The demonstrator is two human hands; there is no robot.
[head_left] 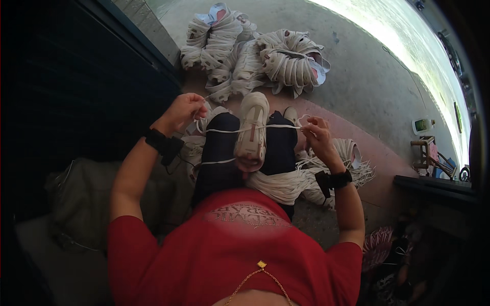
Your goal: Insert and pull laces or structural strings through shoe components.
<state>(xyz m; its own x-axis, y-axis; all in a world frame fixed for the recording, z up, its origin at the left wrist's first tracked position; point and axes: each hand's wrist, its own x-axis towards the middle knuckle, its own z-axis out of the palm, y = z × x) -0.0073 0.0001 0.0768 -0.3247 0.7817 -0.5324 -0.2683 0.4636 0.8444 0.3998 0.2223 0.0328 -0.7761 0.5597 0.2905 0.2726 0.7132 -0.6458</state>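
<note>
A white and beige shoe [253,109] rests on my lap between my thighs, its toe end pointing away from me. A white shoelace [279,126] runs across its front and stretches out to both sides. My left hand [190,108], left of the shoe, is closed in a pinch on one stretch of the lace. On the other side my right hand [318,133] pinches the lace over my right thigh. Neither hand touches the shoe. A thick bundle of loose white laces [278,187] lies over my right thigh, close to the shoe's near end.
Stacked white shoe uppers [224,46] sit on the floor ahead, with another nested row [291,66] beside them. More uppers [348,151] lie by my right knee. A dark panel [76,92] stands at left, near a grey sack [102,199]. A small stool [427,152] is far right.
</note>
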